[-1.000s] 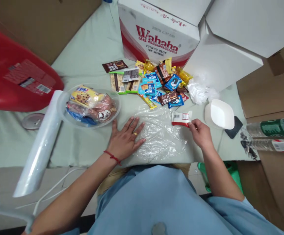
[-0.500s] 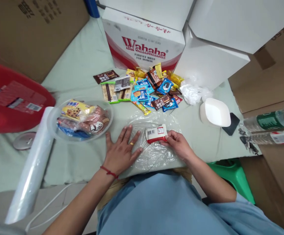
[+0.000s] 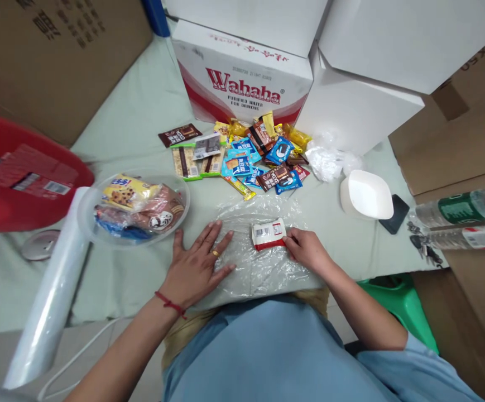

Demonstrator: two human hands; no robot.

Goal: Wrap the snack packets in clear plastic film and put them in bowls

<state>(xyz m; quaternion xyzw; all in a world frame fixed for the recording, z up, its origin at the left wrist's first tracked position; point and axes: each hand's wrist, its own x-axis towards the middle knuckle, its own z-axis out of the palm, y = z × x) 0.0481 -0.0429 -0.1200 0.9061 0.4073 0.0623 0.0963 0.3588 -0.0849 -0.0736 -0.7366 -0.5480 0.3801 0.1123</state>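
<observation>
A clear plastic bag point(image 3: 242, 273) is spread on the cloth-covered table in front of me. My left hand point(image 3: 198, 262) lies flat with fingers spread, its fingertips on the left edge of the plastic. On the right, my right hand point(image 3: 305, 249) pinches the end of a small red-and-white snack packet point(image 3: 268, 233), which rests over the plastic with a barcode facing up. Behind it is a pile of wrapped snacks point(image 3: 263, 153) in blue, brown and yellow packets. A clear round tub point(image 3: 186, 209) with several packets in it stands beyond my left hand.
A white square bowl point(image 3: 366, 194), a black phone-like slab point(image 3: 394, 215), keys point(image 3: 426, 249) and water bottles point(image 3: 472, 207) stand or lie to the right. Cartons including a Wahaha box point(image 3: 242, 84) wall the back. A plastic roll point(image 3: 47, 301) and red container point(image 3: 24, 173) are at left.
My left hand has slid a little left and down across the plastic. My right hand keeps its pinch on the packet, which now lies slightly lower and flatter.
</observation>
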